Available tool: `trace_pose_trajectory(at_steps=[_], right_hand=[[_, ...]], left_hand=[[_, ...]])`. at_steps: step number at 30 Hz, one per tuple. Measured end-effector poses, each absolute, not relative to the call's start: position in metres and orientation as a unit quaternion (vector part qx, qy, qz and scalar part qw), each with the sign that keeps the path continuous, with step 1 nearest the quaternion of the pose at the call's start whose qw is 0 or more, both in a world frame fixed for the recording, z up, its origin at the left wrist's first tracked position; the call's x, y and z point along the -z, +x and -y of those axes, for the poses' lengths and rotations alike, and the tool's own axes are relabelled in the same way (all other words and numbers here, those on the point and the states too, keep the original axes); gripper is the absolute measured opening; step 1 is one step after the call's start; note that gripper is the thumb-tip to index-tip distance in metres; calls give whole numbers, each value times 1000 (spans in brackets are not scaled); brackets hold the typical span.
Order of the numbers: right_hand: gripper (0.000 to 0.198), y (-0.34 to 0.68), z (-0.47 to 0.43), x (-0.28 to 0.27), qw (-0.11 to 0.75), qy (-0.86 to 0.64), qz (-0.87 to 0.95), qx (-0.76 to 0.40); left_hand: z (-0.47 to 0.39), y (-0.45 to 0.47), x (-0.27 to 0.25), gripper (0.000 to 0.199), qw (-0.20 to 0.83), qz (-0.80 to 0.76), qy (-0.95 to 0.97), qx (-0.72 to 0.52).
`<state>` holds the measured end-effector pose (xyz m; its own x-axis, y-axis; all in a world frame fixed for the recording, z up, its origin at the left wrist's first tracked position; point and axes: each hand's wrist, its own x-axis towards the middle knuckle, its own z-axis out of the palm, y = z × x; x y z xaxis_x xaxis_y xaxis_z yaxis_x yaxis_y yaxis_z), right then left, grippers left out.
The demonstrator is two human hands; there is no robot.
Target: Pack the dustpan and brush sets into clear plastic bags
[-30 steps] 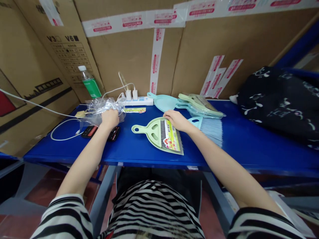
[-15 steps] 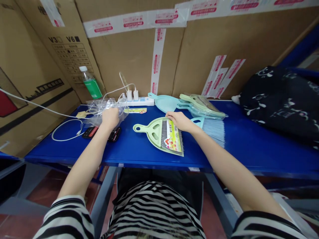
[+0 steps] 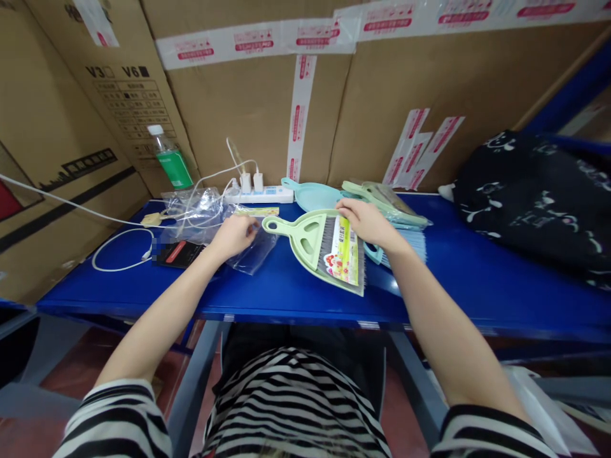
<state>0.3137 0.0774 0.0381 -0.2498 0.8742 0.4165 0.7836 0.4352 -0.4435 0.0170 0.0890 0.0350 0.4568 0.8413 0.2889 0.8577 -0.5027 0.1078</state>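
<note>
My right hand (image 3: 365, 222) grips the upper right edge of a light green dustpan (image 3: 305, 261), tilted just over the table. A matching brush with grey bristles (image 3: 327, 238) is nested in the dustpan, with a yellow printed label (image 3: 344, 251) across the bristles. The dustpan's handle points left toward my left hand (image 3: 233, 236). That hand's fingers are curled on a crumpled clear plastic bag (image 3: 255, 253), which spreads out to its right. Behind my right hand lie a light blue dustpan (image 3: 315, 196) and a blue brush (image 3: 414, 242).
Bagged dustpan sets (image 3: 391, 203) lie at the back. A white power strip (image 3: 274, 194) with plugs and white cables stands near the cardboard wall. A green-labelled bottle (image 3: 172, 162), a dark phone-like object (image 3: 179, 252) and more plastic wrap (image 3: 205, 202) are left. A black patterned bag (image 3: 529, 203) sits right.
My left hand has moved right and slightly nearer, and the clear bag spreads further right with it. My right hand has shifted the green dustpan set to the right and tilted it.
</note>
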Motion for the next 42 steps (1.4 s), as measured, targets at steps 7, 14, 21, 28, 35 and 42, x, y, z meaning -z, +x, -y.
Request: trace_pose_trajectory(at_steps=[7, 14, 21, 28, 35, 42], right_hand=[[22, 309, -83, -28, 265, -549, 789, -78], [23, 304, -86, -21, 240, -552, 794, -86], [25, 306, -85, -23, 231, -558, 792, -87], [24, 306, -86, -21, 218, -567, 789, -90], [23, 313, -88, -25, 216, -564, 793, -85], [22, 320, -87, -29, 221, -555, 798, -79]], left_hand=[[-87, 21, -34, 28, -30, 502, -842, 195], [-84, 23, -37, 26, -192, 492, -807, 265], [-88, 26, -30, 26, -385, 426, -762, 300], [-92, 10, -45, 29, -119, 532, -805, 234], [-86, 3, -53, 43, 77, 674, -733, 41], [-93, 6, -47, 48, -4, 626, -777, 65]])
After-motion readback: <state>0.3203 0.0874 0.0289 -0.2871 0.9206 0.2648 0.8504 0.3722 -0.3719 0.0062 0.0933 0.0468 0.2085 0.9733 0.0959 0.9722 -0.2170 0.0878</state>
